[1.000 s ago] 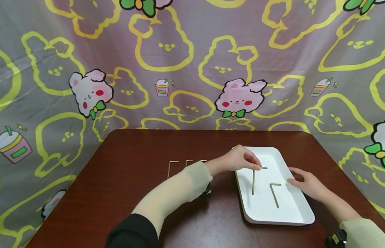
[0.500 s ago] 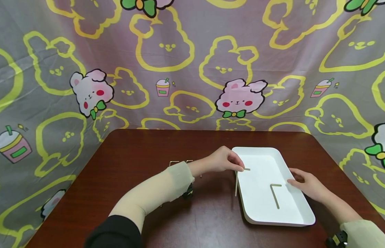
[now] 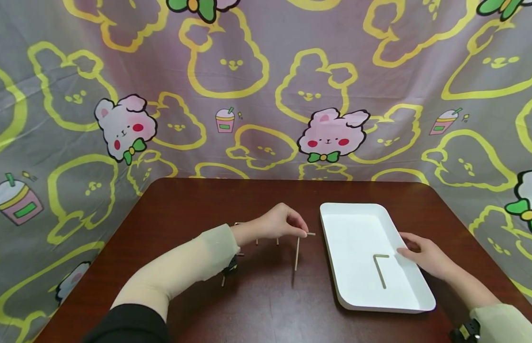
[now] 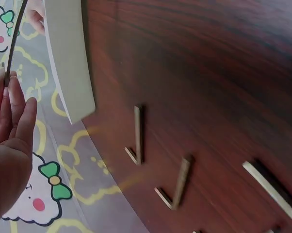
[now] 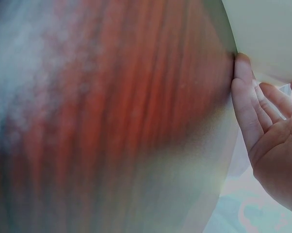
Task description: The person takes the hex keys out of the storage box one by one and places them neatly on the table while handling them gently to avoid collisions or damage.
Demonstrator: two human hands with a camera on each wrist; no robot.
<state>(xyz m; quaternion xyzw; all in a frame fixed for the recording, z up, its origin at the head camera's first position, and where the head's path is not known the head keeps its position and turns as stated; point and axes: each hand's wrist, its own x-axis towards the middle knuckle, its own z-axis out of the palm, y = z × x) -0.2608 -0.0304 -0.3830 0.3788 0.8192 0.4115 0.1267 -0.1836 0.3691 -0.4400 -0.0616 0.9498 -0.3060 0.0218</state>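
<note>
My left hand point(image 3: 283, 221) pinches a hex key point(image 3: 297, 255) by its bend, between thumb and fingertips. The key's long arm hangs down over the table, left of the white tray point(image 3: 349, 286); its short arm points right. In the left wrist view the same hex key point(image 4: 11, 48) rises from the fingertips. Thumb at the rim and fingers against the outer wall, my right hand point(image 3: 428, 257) grips the tray's right side. Inside the tray lies one L-shaped hex key point(image 3: 379, 271). The right wrist view shows the fingers point(image 5: 248, 107) touching the tray's lower edge.
More hex keys lie on the brown table point(image 3: 274, 305), partly hidden behind my left forearm. The left wrist view shows a hex key point(image 4: 138, 136), a second hex key point(image 4: 181, 182) and a larger hex key point(image 4: 272, 189). A patterned cloth point(image 3: 248, 109) hangs behind the table.
My left hand has moved left with the hex key, from above the tray to over the table. The right hand and tray have stayed in place.
</note>
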